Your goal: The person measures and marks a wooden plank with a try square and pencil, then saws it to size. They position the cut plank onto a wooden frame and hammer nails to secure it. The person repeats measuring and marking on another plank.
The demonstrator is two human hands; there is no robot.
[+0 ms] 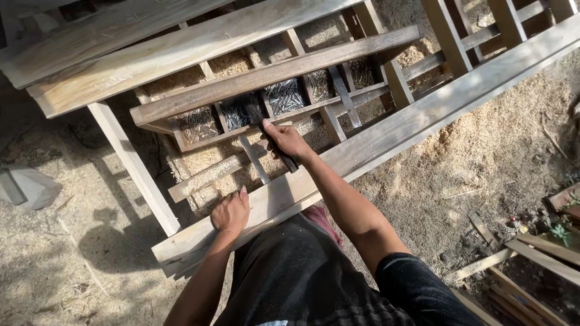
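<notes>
Head view, looking straight down. Outdoors, in hard sunlight with sharp shadows. Ground of packed earth under a thick scatter of sawdust (483, 163), palest at centre right of the frame. Grey stone block (27, 187) at far left. Loose timber offcuts (525, 265) piled at lower right, with a small green plant (559, 232) among them.

Across the middle, a rough wooden bench (423, 115) of long weathered planks running from lower left to upper right, open between its rails so the sawdust shows through. Broad pale plank (169, 54) along the upper left. Between the rails, at centre, a shallow wooden tray (175, 130) split into compartments, each holding dark nails (284, 96).

Right hand (287, 140) at centre of the frame, just below the nail tray, fingers wrapped tight round a dark-handled hammer (281, 151), head of the tool lying over the tray's nearer edge. Left hand (231, 212) at lower centre-left, pressed flat and spread on the near plank of the bench, gripping nothing. Hands well apart, the right higher in the frame than the left.

Dark clothing of the person filling the bottom centre; a reddish scrap (323, 220) showing beside it, under the bench edge.
</notes>
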